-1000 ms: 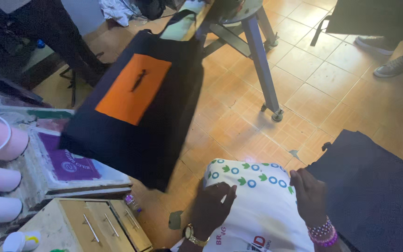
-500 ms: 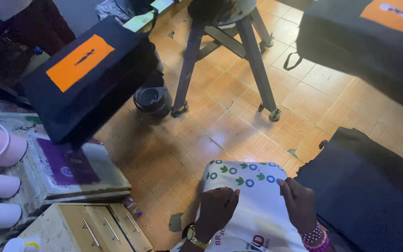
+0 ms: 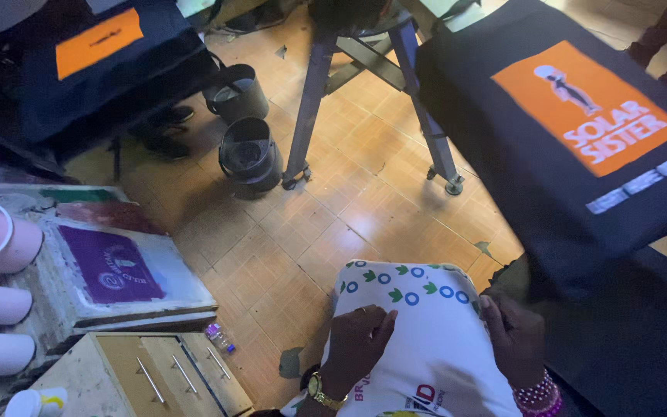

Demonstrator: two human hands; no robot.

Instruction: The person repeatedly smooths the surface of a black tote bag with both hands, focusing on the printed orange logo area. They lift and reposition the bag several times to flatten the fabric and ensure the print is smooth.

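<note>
Both hands, left hand (image 3: 357, 340) and right hand (image 3: 515, 340), are pressing a white cloth (image 3: 426, 340), fingers flat and holding nothing, beside the dark bag (image 3: 580, 154); uneven pressure is risking creases or smudging.

At upper right, you see an orange rectangular print panel (image 3: 590, 112) with white figures on a dark fabric (image 3: 534, 193). A plain orange patch (image 3: 99, 42) lies on a second dark fabric (image 3: 117, 85), upper left. On the white-framed screen (image 3: 183, 278) at left, a purple square label (image 3: 110, 264) with a pale emblem.
</note>
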